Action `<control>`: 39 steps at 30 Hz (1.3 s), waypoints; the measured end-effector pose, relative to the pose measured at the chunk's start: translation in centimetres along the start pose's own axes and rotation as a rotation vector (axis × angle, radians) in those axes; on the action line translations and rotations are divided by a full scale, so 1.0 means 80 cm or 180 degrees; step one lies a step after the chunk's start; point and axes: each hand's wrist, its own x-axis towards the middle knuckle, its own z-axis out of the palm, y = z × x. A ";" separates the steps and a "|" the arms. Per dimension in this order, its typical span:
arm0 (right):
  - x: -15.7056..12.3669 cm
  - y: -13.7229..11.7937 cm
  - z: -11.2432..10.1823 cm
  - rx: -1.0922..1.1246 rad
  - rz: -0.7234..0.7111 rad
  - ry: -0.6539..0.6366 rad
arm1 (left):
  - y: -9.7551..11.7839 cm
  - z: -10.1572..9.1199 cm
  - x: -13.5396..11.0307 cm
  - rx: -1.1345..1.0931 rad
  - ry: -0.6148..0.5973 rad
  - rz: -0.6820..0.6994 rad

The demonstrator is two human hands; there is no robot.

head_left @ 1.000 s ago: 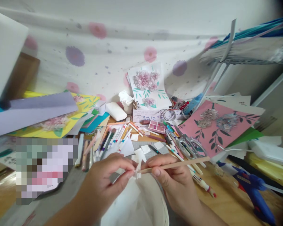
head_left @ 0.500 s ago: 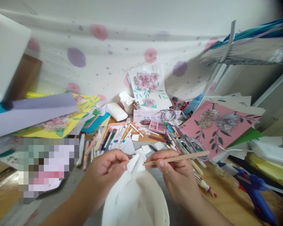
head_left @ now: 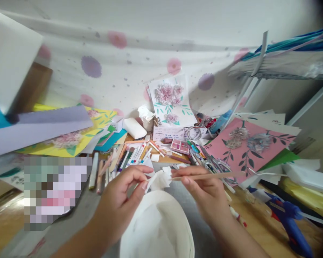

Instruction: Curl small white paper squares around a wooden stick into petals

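Note:
My left hand (head_left: 123,188) pinches one end of a crumpled white piece of thin paper or tissue (head_left: 161,180) between thumb and forefinger. Facing it, my right hand (head_left: 204,195) grips a flat wooden craft stick (head_left: 212,176), which points out to the right and lies almost level. The stick's left end is at the paper's right edge; whether they touch, I cannot tell. Just below both hands stands a round white tub (head_left: 157,229) with pale, crumpled-looking material inside.
Pens and markers (head_left: 134,157) spread behind my hands, with scissors (head_left: 215,163) to their right. A blue glue gun (head_left: 288,215) lies at the right. Flower artworks stand on white paper (head_left: 184,111) and pink paper (head_left: 234,161). A pixelated patch covers something at left.
The white paper has risen off the tub's rim and now stretches sideways between my hands. My right hand has shifted slightly right, and the stick has tipped closer to level.

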 end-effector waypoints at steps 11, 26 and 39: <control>-0.025 -0.018 0.025 0.0811 0.0138 -0.0416 | 0.003 0.001 -0.005 0.0764 -0.0162 0.0969; 0.014 -0.008 -0.010 0.1563 0.0622 0.0191 | -0.009 -0.020 0.008 -0.0194 -0.0211 -0.0313; -0.007 -0.010 0.002 0.1631 0.0482 -0.0627 | 0.001 -0.008 0.000 -0.0316 -0.0715 -0.0324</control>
